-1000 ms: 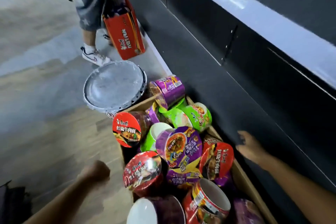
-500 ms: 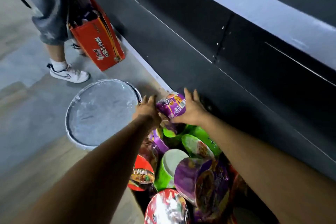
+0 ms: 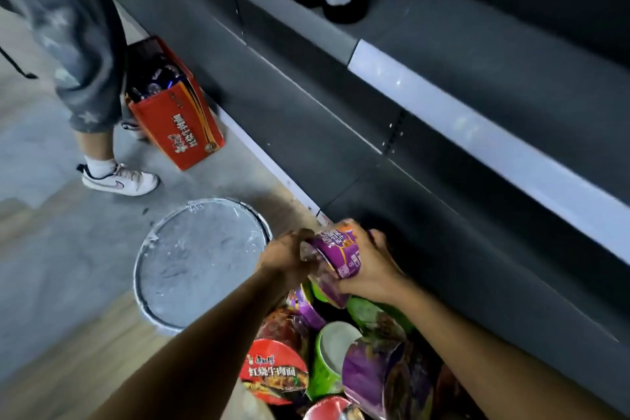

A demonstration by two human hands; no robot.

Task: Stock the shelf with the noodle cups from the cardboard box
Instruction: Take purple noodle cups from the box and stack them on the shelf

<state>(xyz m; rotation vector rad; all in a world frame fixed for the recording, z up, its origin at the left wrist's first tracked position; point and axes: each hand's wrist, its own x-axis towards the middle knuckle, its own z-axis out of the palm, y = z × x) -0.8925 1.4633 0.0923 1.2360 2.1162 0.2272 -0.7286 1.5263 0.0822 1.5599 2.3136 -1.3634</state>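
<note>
Head view: my right hand point(image 3: 370, 269) and left hand point(image 3: 284, 257) both grip the purple noodle cup point(image 3: 335, 254) above the box pile; I fear a crushed wall or a slip.

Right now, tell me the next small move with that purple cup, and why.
Probably lift the purple noodle cup clear of the pile and carry it right, onto the dark shelf. Both the left hand and the right hand already grip it above the other cups, and the shelf surface beside it looks bare, so there seems to be room to set it down.
</note>
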